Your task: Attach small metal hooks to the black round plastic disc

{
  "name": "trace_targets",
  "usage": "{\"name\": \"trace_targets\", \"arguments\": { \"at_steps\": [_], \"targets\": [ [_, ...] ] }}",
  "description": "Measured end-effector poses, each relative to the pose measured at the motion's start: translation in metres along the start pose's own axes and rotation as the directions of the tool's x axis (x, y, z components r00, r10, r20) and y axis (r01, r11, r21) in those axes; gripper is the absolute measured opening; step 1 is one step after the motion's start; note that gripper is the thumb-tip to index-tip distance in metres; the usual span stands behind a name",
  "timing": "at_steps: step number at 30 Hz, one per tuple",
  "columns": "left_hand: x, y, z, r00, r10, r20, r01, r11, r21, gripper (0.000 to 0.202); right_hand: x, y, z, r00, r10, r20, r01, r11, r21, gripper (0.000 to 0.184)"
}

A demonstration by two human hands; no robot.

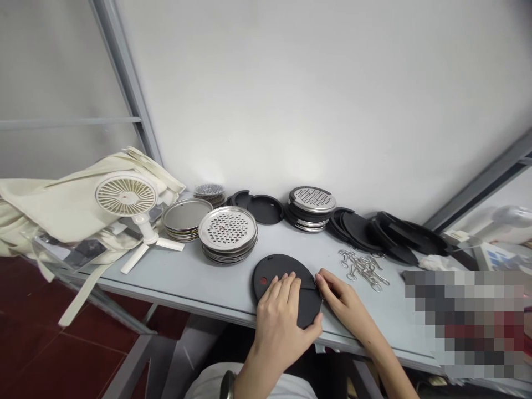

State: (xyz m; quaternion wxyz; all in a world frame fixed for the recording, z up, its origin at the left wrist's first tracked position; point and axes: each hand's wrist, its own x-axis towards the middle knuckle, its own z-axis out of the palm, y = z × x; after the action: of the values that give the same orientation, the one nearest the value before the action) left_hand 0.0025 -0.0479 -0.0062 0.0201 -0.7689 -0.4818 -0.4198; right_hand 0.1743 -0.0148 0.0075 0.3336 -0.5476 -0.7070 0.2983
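A round black plastic holder [274, 269] with a small red mark lies at the table's front edge. Across its top my left hand [280, 310] is laid, fingers together over the surface and thumb at its right edge, keeping hold of it. My right hand [338, 296] is closed in a pinch at the holder's right edge, by the end of a straight seam. A bit of shiny wire clip [322, 300] shows there, mostly hidden by the fingers. Similar loose wire clips [363, 269] lie in a heap to the right of that hand.
Grater discs [228, 229] and plain metal discs [187, 215] are stacked behind left. Another stack with a grater disc [312, 198] stands near the wall. More black holders [357, 230] lie back right. A white fan [127, 194] and cream bag [62, 199] occupy the left end.
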Motion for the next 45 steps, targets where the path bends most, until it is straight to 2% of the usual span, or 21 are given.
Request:
{"name": "trace_targets", "arguments": {
  "at_steps": [22, 29, 37, 45],
  "targets": [
    [-0.0012, 0.0011, 0.0014, 1.0, -0.002, -0.021, 0.002, 1.0, 0.018, 0.053, -0.0007, 0.005, -0.0012, 0.998, 0.014, -0.053, -0.007, 0.991, 0.133, 0.025],
    [-0.0011, -0.0001, 0.0019, 1.0, -0.008, -0.013, 0.008, 1.0, 0.015, 0.055, -0.0015, 0.0023, -0.0015, 1.0, 0.005, -0.019, -0.003, 0.995, 0.097, 0.025],
    [-0.0017, 0.0009, 0.0013, 1.0, -0.007, -0.015, 0.007, 1.0, 0.002, 0.053, -0.0023, 0.0035, -0.0007, 0.997, -0.078, -0.01, 0.078, 0.996, 0.049, 0.02],
    [-0.0013, 0.0008, 0.0019, 1.0, -0.007, -0.019, 0.007, 1.0, 0.008, 0.054, -0.0034, 0.0023, -0.0014, 0.995, -0.103, 0.015, 0.103, 0.994, 0.02, 0.017]
  ]
}}
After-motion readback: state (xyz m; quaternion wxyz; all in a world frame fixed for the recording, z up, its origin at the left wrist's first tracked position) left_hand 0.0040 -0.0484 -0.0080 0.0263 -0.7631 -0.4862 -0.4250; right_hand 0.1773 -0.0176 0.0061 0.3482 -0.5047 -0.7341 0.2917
